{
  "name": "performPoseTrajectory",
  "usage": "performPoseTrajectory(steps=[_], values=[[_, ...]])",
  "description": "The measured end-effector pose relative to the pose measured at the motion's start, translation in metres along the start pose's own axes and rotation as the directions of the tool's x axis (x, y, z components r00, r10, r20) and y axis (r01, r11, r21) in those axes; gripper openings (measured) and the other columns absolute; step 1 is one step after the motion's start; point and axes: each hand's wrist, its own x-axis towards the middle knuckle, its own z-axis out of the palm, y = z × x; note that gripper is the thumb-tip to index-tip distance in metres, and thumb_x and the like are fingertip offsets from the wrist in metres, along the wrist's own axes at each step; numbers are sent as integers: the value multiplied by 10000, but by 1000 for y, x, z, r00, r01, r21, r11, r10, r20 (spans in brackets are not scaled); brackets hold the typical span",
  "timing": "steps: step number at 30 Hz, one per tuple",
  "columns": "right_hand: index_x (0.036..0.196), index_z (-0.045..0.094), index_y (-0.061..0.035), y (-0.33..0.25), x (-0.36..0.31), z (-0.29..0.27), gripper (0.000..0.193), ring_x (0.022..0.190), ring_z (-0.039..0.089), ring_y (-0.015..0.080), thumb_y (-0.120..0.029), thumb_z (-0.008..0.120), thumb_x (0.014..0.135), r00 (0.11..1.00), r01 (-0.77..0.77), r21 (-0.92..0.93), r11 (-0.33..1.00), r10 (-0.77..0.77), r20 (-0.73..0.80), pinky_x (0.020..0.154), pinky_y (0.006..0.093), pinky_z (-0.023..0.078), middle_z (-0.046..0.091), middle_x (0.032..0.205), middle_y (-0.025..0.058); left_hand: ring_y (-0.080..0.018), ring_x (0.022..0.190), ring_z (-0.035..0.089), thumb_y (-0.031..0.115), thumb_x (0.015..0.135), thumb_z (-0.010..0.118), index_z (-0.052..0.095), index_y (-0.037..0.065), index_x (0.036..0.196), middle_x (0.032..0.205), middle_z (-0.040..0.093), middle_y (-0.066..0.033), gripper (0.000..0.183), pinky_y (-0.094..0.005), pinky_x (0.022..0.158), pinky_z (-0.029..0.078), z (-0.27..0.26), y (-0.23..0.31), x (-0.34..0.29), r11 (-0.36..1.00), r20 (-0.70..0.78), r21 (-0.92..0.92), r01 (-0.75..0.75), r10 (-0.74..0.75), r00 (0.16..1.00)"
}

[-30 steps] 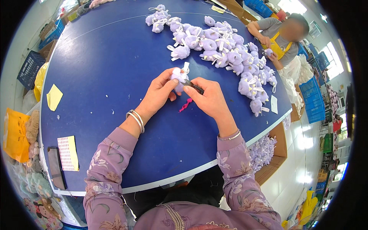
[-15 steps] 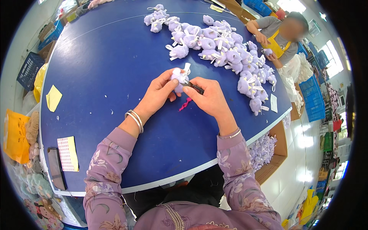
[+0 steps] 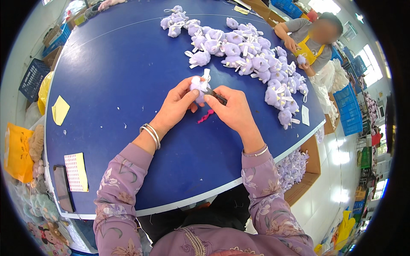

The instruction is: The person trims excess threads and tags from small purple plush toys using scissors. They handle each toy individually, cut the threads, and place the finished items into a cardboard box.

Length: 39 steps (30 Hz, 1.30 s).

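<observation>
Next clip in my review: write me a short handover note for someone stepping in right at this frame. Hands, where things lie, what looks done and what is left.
Left hand: holds a small purple plush toy with a white tag, just above the blue table.
Right hand: pinches a small dark tool against the toy.
A pink scrap of thread lies on the table under the hands.
A heap of like purple toys stretches across the far side; which of them are finished cannot be told.
More purple toys fill a cardboard box below the table's right edge.
Across the table another person handles one of these toys.
Left: the toy in hand is being worked on.
</observation>
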Motion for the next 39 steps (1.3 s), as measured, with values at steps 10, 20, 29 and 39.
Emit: performPoseTrajectory(steps=[10,20,29,39], values=[[816,634,24,0,-1,-1,247,510,508,156,-214,700,833,994,105,-1,994,-105,8,498,313,389,562,588,79,-76,796,567,161,1009,448,494,58,1339,992,606,-30,349,-224,651,464,-1,-1,0,1000,42,-4,5,-5,999],[824,633,20,1,-1,-1,251,511,521,166,-220,701,839,993,114,7,993,-114,20,494,312,392,574,599,84,-79,768,568,169,1011,466,505,41,1344,983,620,-32,359,-224,652,475,2,1,-1,999,29,19,36,-37,999],[830,636,36,9,2,5,279,507,527,200,-235,652,893,984,178,27,984,-178,-16,492,338,398,580,607,114,-68,805,584,185,1015,488,513,47,1336,1021,630,-19,350,-227,687,489,3,-5,0,993,-36,117,-27,31,999],[864,656,34,8,2,4,268,504,513,163,-227,635,921,975,222,27,975,-221,-9,482,319,384,582,608,102,-69,814,588,166,1013,484,508,48,1334,1038,628,-20,342,-229,696,493,2,-6,0,992,-35,118,-42,47,998]])
